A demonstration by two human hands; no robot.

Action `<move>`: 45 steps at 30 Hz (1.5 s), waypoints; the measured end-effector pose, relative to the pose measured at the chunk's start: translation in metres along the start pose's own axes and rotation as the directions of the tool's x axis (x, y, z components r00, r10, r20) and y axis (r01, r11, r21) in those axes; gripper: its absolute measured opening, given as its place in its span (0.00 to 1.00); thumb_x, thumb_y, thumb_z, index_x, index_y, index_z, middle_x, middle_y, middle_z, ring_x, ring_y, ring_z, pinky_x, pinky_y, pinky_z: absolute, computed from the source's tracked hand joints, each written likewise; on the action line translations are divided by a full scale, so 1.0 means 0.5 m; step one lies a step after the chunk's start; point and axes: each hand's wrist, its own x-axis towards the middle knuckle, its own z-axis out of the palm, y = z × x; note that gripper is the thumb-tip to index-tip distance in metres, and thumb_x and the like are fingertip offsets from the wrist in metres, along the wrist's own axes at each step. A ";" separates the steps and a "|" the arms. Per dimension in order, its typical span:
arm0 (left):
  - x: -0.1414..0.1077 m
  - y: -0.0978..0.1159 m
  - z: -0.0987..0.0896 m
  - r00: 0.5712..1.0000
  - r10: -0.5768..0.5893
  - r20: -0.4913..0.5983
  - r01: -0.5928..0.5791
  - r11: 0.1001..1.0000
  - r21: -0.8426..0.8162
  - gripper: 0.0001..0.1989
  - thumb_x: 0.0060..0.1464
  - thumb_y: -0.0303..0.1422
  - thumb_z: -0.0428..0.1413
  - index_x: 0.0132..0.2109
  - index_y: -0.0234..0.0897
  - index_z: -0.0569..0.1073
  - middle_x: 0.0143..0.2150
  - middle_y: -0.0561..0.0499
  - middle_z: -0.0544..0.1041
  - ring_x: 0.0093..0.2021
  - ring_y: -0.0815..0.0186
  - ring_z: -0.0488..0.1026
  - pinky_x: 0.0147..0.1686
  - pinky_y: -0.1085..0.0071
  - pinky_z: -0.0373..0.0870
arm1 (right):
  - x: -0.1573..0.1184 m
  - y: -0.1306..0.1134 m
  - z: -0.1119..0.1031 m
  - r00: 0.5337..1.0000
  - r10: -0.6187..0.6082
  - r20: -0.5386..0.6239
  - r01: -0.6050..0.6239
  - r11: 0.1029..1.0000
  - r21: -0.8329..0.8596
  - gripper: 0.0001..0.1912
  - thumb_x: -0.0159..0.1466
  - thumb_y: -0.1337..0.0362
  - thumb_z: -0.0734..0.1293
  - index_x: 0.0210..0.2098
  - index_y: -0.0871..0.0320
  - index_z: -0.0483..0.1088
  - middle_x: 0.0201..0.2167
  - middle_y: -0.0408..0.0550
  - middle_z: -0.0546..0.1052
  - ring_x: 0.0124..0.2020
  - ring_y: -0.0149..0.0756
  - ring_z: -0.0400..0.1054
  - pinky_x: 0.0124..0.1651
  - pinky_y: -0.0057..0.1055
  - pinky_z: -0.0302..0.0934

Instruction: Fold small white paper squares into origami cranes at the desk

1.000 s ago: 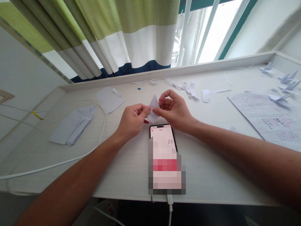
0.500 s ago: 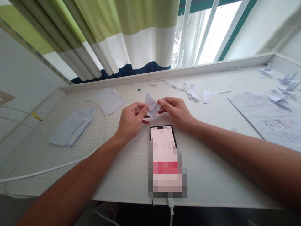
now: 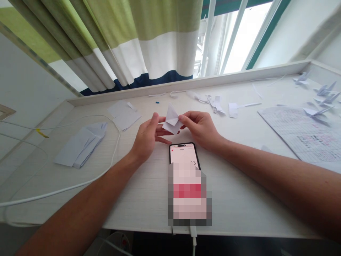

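A small folded white paper [image 3: 172,120], pointed at the top with a flap across its middle, is held up over the desk. My right hand [image 3: 198,124] pinches its right corner between thumb and fingers. On the other side, my left hand [image 3: 149,135] has its thumb lifted and its fingers spread behind the paper's left edge; whether they touch it is hard to tell. Just below the hands lies a phone [image 3: 183,153] with a lit screen, its lower part blurred out.
A folded paper stack [image 3: 82,145] and flat sheets [image 3: 125,115] lie left, near a white cable [image 3: 114,153]. Paper scraps [image 3: 217,106] are at the back. Folded paper cranes [image 3: 325,96] and a written-on notebook sheet [image 3: 314,135] lie right.
My left thumb has come off the paper and the left fingers have spread apart. The right hand keeps its pinch, and the paper has shifted slightly to the right.
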 end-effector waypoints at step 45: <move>0.006 -0.015 0.003 0.995 0.094 0.013 -0.095 0.985 0.141 0.19 0.61 0.48 0.65 0.44 0.35 0.79 0.35 0.47 0.85 0.36 0.57 0.86 0.33 0.68 0.82 | 0.002 0.002 0.005 0.997 0.051 0.063 -0.053 0.998 0.017 0.14 0.63 0.53 0.75 0.31 0.58 0.76 0.29 0.45 0.79 0.31 0.34 0.72 0.36 0.33 0.67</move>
